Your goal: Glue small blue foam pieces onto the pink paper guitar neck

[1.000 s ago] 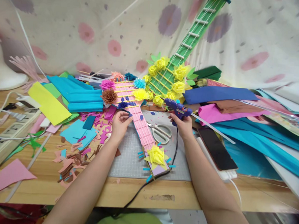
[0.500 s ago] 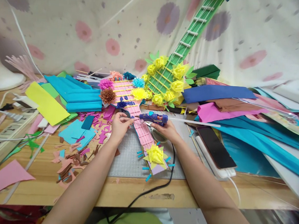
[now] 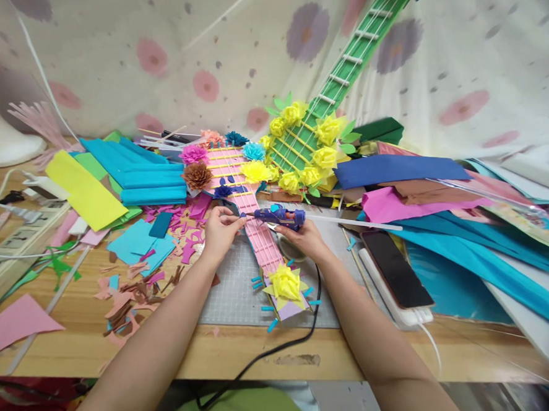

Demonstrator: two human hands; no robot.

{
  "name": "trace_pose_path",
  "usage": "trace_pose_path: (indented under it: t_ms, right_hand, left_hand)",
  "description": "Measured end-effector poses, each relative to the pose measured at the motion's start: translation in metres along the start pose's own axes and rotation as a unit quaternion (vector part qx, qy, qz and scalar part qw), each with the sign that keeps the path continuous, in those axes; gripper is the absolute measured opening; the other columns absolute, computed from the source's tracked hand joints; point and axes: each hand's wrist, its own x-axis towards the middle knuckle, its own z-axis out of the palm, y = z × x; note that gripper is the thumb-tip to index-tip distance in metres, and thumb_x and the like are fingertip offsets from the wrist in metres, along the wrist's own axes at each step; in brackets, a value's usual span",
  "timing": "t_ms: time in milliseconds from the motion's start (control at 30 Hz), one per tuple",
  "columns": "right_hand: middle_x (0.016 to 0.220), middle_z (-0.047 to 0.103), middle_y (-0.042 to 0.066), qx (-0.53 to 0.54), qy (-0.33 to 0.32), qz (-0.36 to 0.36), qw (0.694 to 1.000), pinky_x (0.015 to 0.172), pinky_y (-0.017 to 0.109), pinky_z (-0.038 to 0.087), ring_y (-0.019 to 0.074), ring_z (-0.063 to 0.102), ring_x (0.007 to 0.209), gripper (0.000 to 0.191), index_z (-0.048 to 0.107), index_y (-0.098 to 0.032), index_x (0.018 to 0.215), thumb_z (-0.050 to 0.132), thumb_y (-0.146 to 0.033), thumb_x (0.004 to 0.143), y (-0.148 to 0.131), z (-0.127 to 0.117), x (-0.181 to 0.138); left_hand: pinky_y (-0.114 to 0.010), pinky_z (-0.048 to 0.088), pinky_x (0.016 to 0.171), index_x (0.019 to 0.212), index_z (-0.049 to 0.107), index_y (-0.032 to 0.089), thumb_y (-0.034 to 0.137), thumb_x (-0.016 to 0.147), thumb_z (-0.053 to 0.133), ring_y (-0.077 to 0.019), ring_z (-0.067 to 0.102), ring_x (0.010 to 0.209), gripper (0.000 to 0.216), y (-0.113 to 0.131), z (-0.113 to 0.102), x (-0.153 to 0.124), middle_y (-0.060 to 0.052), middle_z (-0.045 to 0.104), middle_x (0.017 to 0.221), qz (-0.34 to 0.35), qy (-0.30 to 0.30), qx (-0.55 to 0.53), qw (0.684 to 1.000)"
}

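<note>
My right hand (image 3: 303,238) grips a blue glue gun (image 3: 280,216) laid sideways, its nozzle pointing left at a small dark blue paper piece (image 3: 241,215). That piece is pinched in the fingers of my left hand (image 3: 220,229). Both hands hover over the neck of a pink paper guitar (image 3: 258,238), which lies on a grey cutting mat (image 3: 232,290) and carries a yellow paper flower (image 3: 286,284) at its near end. A clear glue stick (image 3: 357,223) juts out of the gun to the right. The gun's black cord (image 3: 270,351) runs off the table's front edge.
A green paper guitar (image 3: 338,79) with yellow flowers leans against the flowered cloth behind. Coloured paper sheets (image 3: 397,169) pile up right, blue folded paper (image 3: 150,176) left. Scissors (image 3: 291,250) and a phone (image 3: 394,268) lie by my right hand. Scraps (image 3: 134,284) and a power strip (image 3: 12,239) sit left.
My right hand has swung the glue gun from upright at the right down to sideways, bringing its nozzle to the piece in my left hand. My left hand has barely moved.
</note>
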Motion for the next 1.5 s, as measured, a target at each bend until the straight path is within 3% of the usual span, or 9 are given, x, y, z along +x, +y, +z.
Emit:
trace_pose_path:
  t_ms: [567, 667, 800, 900, 1000, 1100, 1233, 1400, 1500]
  right_hand:
    - [0.083, 0.069, 0.002, 0.003, 0.017, 0.017, 1.0, 0.075, 0.034, 0.048, 0.018, 0.06, 0.074, 0.039, 0.068, -0.019, 0.092, 0.068, -0.05, 0.067, 0.0, 0.002, 0.001]
    - [0.071, 0.065, 0.001, 0.04, 0.023, 0.033, 0.998, 0.065, 0.03, 0.046, 0.0151, 0.056, 0.065, 0.039, 0.067, -0.019, 0.088, 0.07, -0.05, 0.064, -0.006, 0.004, 0.0]
    - [0.049, 0.049, -0.004, 0.095, 0.04, 0.081, 0.991, 0.045, 0.024, 0.035, 0.0085, 0.04, 0.045, 0.039, 0.062, -0.018, 0.071, 0.069, -0.055, 0.061, -0.015, 0.002, -0.002]
    - [0.046, 0.046, -0.004, 0.102, 0.104, 0.093, 0.985, 0.044, 0.024, 0.033, 0.0075, 0.038, 0.042, 0.041, 0.059, -0.018, 0.065, 0.066, -0.058, 0.063, -0.016, -0.01, -0.002]
    - [0.045, 0.046, -0.004, 0.067, 0.192, 0.095, 0.974, 0.045, 0.024, 0.033, 0.0079, 0.038, 0.043, 0.042, 0.06, -0.017, 0.066, 0.065, -0.058, 0.063, -0.008, -0.029, -0.002]
    - [0.049, 0.05, -0.003, -0.006, 0.234, 0.1, 0.967, 0.05, 0.026, 0.037, 0.0094, 0.041, 0.046, 0.042, 0.06, -0.016, 0.065, 0.068, -0.057, 0.06, 0.01, -0.048, -0.004]
    - [0.076, 0.066, 0.005, -0.097, 0.226, 0.091, 0.965, 0.068, 0.031, 0.045, 0.0176, 0.057, 0.068, 0.049, 0.066, -0.014, 0.086, 0.067, -0.057, 0.062, 0.034, -0.062, -0.008]
    - [0.083, 0.067, 0.01, -0.221, 0.195, 0.179, 0.939, 0.073, 0.036, 0.045, 0.0244, 0.06, 0.078, 0.06, 0.066, -0.015, 0.09, 0.061, -0.068, 0.062, 0.041, -0.063, -0.007]
    - [0.09, 0.065, 0.012, -0.287, 0.205, 0.167, 0.921, 0.074, 0.037, 0.044, 0.0253, 0.058, 0.082, 0.065, 0.063, -0.015, 0.097, 0.059, -0.069, 0.062, 0.035, -0.06, -0.007]
  left_hand:
    - [-0.02, 0.044, 0.045, 0.079, 0.041, 0.02, 0.028, 0.053, 0.075, -0.0108, 0.057, 0.048, 0.044, 0.001, 0.002, -0.003, 0.005, 0.061, 0.057, 0.011, -0.001, 0.028, 1.0]
    - [-0.021, 0.044, 0.046, 0.079, 0.042, 0.021, 0.027, 0.054, 0.074, -0.0111, 0.057, 0.048, 0.042, 0.0, 0.002, -0.003, 0.005, 0.061, 0.057, 0.018, -0.001, 0.04, 0.999]
    - [-0.022, 0.046, 0.047, 0.08, 0.043, 0.02, 0.028, 0.056, 0.074, -0.0112, 0.057, 0.049, 0.04, -0.003, 0.002, -0.003, 0.004, 0.062, 0.059, 0.03, -0.004, 0.048, 0.998]
    - [-0.022, 0.048, 0.05, 0.082, 0.047, 0.019, 0.029, 0.056, 0.075, -0.0119, 0.06, 0.054, 0.04, -0.003, 0.001, -0.002, 0.002, 0.064, 0.063, 0.033, -0.005, 0.03, 0.999]
    - [-0.022, 0.049, 0.052, 0.083, 0.05, 0.018, 0.029, 0.054, 0.076, -0.0118, 0.062, 0.057, 0.04, -0.002, 0.002, -0.001, 0.001, 0.065, 0.066, 0.02, 0.007, -0.011, 1.0]
    - [-0.022, 0.049, 0.051, 0.083, 0.052, 0.017, 0.028, 0.053, 0.076, -0.0121, 0.063, 0.059, 0.04, 0.002, 0.003, 0.0, 0.0, 0.065, 0.069, 0.009, 0.018, -0.055, 0.998]
    - [-0.02, 0.047, 0.049, 0.087, 0.053, 0.017, 0.025, 0.053, 0.074, -0.012, 0.063, 0.06, 0.041, 0.007, 0.003, -0.001, -0.002, 0.066, 0.072, 0.006, 0.026, -0.09, 0.996]
    - [-0.017, 0.044, 0.046, 0.09, 0.053, 0.017, 0.023, 0.056, 0.071, -0.01, 0.062, 0.058, 0.038, 0.01, 0.0, 0.0, -0.004, 0.068, 0.076, -0.021, 0.067, -0.116, 0.991]
    - [-0.015, 0.041, 0.043, 0.09, 0.052, 0.016, 0.02, 0.059, 0.067, -0.0082, 0.06, 0.056, 0.035, 0.01, -0.001, 0.002, -0.005, 0.069, 0.082, -0.041, 0.103, -0.137, 0.984]
